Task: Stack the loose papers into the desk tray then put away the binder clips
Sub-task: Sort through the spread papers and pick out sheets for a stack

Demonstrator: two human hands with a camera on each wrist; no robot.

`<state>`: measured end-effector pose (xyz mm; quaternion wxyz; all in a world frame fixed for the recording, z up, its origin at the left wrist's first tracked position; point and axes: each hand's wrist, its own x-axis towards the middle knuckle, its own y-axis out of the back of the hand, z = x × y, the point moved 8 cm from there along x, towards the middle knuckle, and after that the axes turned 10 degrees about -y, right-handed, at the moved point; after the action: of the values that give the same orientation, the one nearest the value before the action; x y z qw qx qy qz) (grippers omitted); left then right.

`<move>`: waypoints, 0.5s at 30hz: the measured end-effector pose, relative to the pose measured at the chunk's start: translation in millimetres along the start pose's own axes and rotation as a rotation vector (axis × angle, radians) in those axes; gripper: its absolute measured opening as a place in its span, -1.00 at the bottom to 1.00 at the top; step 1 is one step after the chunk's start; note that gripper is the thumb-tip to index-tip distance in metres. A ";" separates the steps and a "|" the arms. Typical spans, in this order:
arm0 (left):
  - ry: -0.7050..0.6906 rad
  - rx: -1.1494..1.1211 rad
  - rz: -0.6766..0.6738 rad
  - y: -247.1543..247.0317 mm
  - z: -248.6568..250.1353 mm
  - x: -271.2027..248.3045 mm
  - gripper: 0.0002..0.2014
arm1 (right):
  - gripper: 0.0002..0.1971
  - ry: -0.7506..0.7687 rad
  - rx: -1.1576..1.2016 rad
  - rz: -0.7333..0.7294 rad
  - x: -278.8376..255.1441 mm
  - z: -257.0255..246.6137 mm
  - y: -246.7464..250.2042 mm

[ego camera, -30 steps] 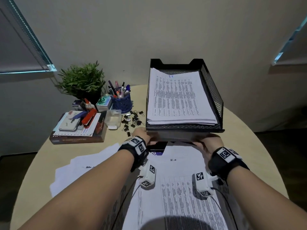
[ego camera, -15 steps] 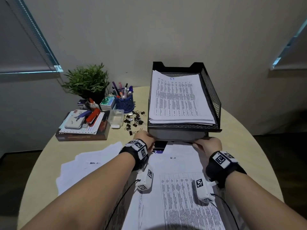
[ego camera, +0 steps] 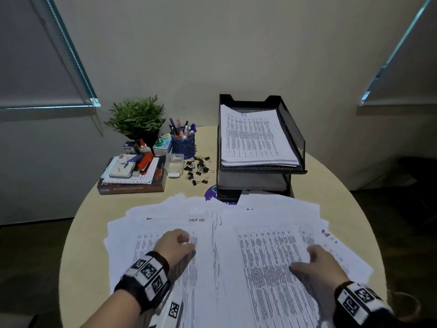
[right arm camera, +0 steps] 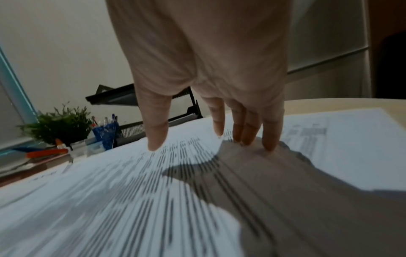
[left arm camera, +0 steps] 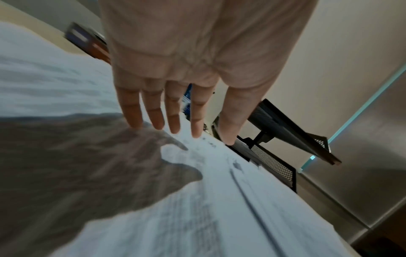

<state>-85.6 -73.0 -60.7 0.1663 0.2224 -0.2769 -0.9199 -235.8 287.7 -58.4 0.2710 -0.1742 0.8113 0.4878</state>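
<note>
Fingers (left arm camera: 153, 111) of the left hand (ego camera: 175, 245) stretch nearly straight, tips grazing the loose papers (ego camera: 212, 245) spread over the worktop (ego camera: 78, 245); they grip nothing. Right hand (ego camera: 319, 261) likewise lies open, fingertips (right arm camera: 270, 139) pressing the sheets. At twelve o'clock stands the desk tray (ego camera: 293, 131), part-filled; binder clips (ego camera: 198, 169) lie at eleven.

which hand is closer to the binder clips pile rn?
Left. The left hand rests on the loose papers, nearer the camera than the binder clips and about level with them sideways. The right hand rests far off to their right.
</note>
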 end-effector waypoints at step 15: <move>0.263 0.295 0.200 60.4 -99.6 -67.7 -0.09 | 0.01 -0.083 0.061 0.168 -38.2 17.0 -32.5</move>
<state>32.5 -135.1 -78.5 0.2569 0.3337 -0.4052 -0.8114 -183.1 288.3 -64.1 0.2679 -0.0768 0.8257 0.4906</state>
